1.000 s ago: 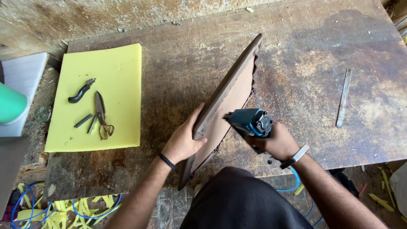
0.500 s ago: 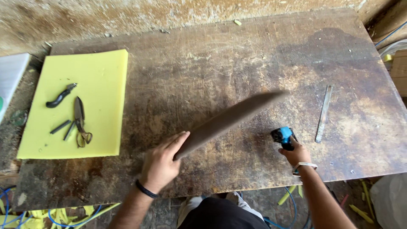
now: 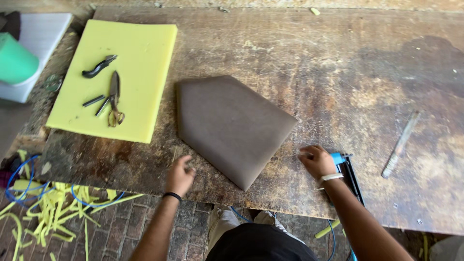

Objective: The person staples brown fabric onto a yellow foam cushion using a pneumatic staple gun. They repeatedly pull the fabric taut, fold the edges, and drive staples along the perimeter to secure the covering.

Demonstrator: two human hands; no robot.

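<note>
Both hands were near the front edge of the table, with a brown cloth-covered panel lying flat between them.

The left hand (image 3: pixel 180 175) was loosely curled with nothing in it, resting by the table edge just beside the panel's lower left side. The right hand (image 3: pixel 316 161) lay on the table next to a blue staple gun (image 3: pixel 349 174); I could not tell if it gripped the tool or only touched it. The big wooden table (image 3: pixel 309 63) was scratched and stained. The brown panel (image 3: pixel 232 126) had five sides, and its long way ran from far-left down to near-right, with one corner pointing at the person. The left hand was nearer to it. The staple gun was partly hidden by the right wrist, and its hose ran off under the table.
</note>
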